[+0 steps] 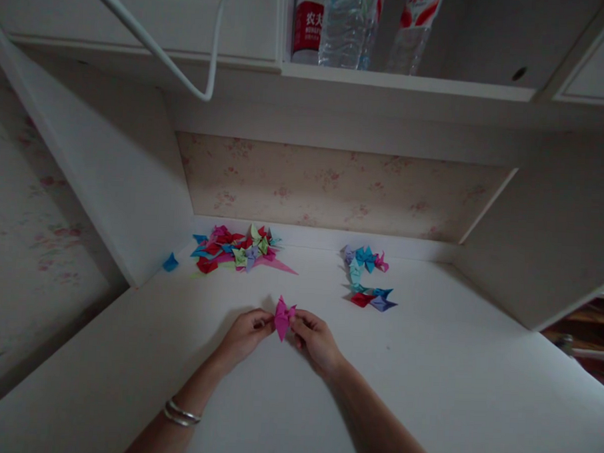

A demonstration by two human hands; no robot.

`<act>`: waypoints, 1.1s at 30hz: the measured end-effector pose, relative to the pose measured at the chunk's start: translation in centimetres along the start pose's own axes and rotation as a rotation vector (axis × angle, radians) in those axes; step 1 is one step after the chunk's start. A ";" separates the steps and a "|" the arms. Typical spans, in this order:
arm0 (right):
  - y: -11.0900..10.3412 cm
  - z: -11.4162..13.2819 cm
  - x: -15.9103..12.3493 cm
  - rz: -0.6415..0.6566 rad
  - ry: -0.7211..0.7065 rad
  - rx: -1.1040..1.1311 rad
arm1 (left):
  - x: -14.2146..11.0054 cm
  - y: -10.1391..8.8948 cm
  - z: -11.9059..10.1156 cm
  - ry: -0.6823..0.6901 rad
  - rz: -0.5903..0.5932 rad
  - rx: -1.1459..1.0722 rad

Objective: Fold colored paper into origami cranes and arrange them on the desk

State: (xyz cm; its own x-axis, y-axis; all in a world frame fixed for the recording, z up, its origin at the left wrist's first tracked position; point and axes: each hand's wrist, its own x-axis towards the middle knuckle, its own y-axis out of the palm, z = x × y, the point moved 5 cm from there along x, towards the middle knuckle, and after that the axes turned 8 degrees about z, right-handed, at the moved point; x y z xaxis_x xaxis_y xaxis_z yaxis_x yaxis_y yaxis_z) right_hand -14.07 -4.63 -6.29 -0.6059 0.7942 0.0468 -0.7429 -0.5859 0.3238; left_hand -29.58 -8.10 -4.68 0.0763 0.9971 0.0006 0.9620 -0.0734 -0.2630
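Note:
A pink folded-paper origami piece [282, 318] is held between both hands over the white desk [274, 399]. My left hand [247, 331] pinches its left side, fingers closed. On its right side, my right hand [317, 339] grips it between thumb and fingers. The piece has pointed ends at top and bottom; its exact shape is too small to make out. Behind the left hand lies a heap of colourful origami pieces [238, 248] in red, blue, green, pink and purple. Several more origami pieces [365, 258] lie in a loose curve beyond the right hand.
A single blue paper piece [170, 262] lies near the left panel [99, 157]. Plastic bottles [343, 28] stand on the shelf [408, 86] above the desk. A white cable [154, 50] hangs down at the upper left. The right side panel [542, 223] bounds the desk's back corner.

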 end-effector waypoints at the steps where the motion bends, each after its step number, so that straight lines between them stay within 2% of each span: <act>1: 0.1 0.0 0.0 0.013 -0.001 0.006 | 0.0 -0.1 0.0 -0.009 -0.008 -0.002; 7: 0.7 0.1 -0.1 0.052 0.013 0.030 | 0.0 0.0 -0.2 0.016 0.017 0.001; 13: 0.9 0.3 -0.2 0.111 0.001 -0.095 | 0.1 0.2 0.1 0.020 0.021 -0.005; 33: 0.5 0.0 -0.1 0.104 -0.026 -0.124 | 0.3 0.1 0.2 0.042 0.020 0.116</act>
State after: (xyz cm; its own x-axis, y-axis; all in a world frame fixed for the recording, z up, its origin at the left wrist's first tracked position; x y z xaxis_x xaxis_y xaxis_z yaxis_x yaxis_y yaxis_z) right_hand -14.41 -5.00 -6.09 -0.6754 0.7308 0.0990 -0.7066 -0.6797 0.1968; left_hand -29.47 -7.86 -4.87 0.1082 0.9936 0.0335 0.9236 -0.0880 -0.3730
